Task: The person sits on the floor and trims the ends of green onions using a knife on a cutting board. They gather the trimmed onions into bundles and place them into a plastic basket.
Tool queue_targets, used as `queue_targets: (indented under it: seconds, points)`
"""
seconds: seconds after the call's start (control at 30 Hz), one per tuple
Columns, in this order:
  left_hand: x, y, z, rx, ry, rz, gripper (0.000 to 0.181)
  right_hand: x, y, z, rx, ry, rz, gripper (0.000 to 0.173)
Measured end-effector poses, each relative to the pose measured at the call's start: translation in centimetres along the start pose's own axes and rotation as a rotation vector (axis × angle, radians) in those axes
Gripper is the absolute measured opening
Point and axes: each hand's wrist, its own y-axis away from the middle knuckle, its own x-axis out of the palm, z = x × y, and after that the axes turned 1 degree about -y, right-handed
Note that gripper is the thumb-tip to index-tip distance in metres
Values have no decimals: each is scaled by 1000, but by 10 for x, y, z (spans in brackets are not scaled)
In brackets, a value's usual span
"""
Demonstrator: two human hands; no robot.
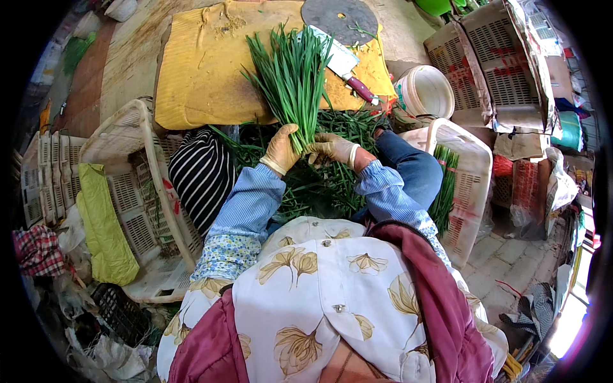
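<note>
A bunch of long green leaves, likely Chinese chives (299, 79), stands fanned out with its pale stem ends towards me. My left hand (281, 149), in a thin pale glove, is closed round the lower stems. Gloved too, my right hand (334, 149) touches the stem ends from the other side, its fingers bent; whether it grips any stems is hard to tell. The leaf tips lie over a yellow cloth (215, 67) on a low work surface. Beside them rests a cleaver (337, 55) with a dark red handle, near a round dark disc (339, 20).
Loose green leaves (316, 191) heap between my knees. A white plastic crate (143, 119) stands at left; another white crate (467, 191) at right holds bundled green stalks (444, 186). A white bucket (426, 93) is beyond it, beside large stacked crates (498, 62).
</note>
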Motion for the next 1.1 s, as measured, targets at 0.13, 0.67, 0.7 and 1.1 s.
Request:
queue_targets:
  seconds: [0.13,0.67,0.7,1.1]
  points:
    - [-3,-2,2,16,-59,-83,23,13,5,11,13,101,-100,36]
    - [-23,-13,15,106,-484,-265,23,9,-38,-7,-270,-232,-650,14]
    - [-23,-11,14,112,-473,-267,23,10,-38,-6,-265,-231,-635,13]
    - [-7,4,-12,-38,-412,-218,16,27,34,-10,-451,-673,-195,19]
